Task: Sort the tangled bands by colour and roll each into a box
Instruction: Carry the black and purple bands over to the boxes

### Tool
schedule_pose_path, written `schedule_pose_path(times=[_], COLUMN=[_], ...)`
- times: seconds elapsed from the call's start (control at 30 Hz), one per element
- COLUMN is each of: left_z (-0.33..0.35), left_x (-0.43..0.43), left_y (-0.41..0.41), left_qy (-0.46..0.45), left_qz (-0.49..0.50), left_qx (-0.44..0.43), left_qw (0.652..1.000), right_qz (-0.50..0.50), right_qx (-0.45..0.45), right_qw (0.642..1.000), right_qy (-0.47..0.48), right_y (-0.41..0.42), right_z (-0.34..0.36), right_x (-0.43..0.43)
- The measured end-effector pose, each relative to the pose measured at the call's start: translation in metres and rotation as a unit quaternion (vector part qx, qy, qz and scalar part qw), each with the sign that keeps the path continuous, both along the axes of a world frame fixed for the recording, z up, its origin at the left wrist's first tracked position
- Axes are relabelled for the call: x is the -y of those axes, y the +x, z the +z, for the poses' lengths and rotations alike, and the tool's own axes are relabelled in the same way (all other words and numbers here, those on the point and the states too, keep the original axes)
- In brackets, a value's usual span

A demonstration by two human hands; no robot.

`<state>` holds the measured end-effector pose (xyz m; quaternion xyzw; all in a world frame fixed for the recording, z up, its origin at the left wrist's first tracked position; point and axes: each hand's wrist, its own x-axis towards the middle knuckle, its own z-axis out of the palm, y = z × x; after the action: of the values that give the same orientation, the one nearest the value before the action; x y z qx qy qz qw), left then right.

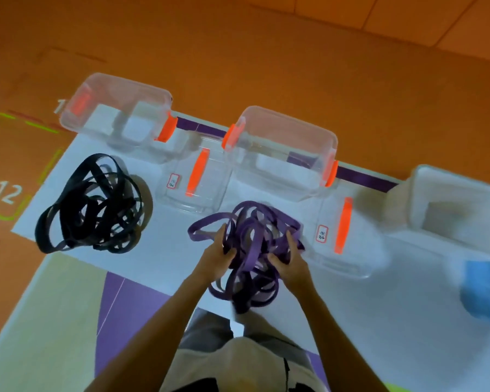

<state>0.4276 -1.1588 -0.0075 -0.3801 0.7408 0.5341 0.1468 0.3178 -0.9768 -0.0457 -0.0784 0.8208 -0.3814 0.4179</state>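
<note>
A tangle of purple bands (251,236) lies on the white sheet (164,258) in front of me. My left hand (219,257) grips its left side and my right hand (289,260) grips its right side, fingers curled into the loops. A separate heap of black bands (94,205) sits to the left, untouched. Two clear boxes with orange latches stand behind: the left box (119,114) and the middle box (283,148). Their clear lids lie flat in front of them, the left lid (195,179) and the right lid (348,236).
A white bin (458,202) stands at the far right, and a blue object (484,290) lies near it. The sheet's left edge meets an orange floor with a "12" marking (7,192). A purple mat (125,312) lies at my knees.
</note>
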Motion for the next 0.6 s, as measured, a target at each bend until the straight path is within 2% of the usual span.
schedule_pose_path(times=[0.1,0.23,0.4,0.6], left_z=[0.003,0.009,0.014,0.023], left_x=[0.019,0.037,0.054,0.05], left_y=[0.007,0.02,0.029,0.026], left_qy=[-0.027,-0.08,-0.116,-0.281], left_qz=[-0.079,-0.137,-0.22,-0.33], left_qx=[0.055,0.061,0.095,0.084], left_qw=[0.995,0.985,0.964,0.897], right_qz=[0.082,0.128,0.069,0.025], right_qx=[-0.037,-0.082,-0.154,-0.171], right_qw=[0.992,0.974,0.966,0.96], right_qy=[0.084,0.166,0.198,0.22], right_y=[0.003,0.012,0.039,0.058], right_z=[0.006,0.013,0.033,0.04], right_x=[-0.006,-0.003,-0.003,-0.021])
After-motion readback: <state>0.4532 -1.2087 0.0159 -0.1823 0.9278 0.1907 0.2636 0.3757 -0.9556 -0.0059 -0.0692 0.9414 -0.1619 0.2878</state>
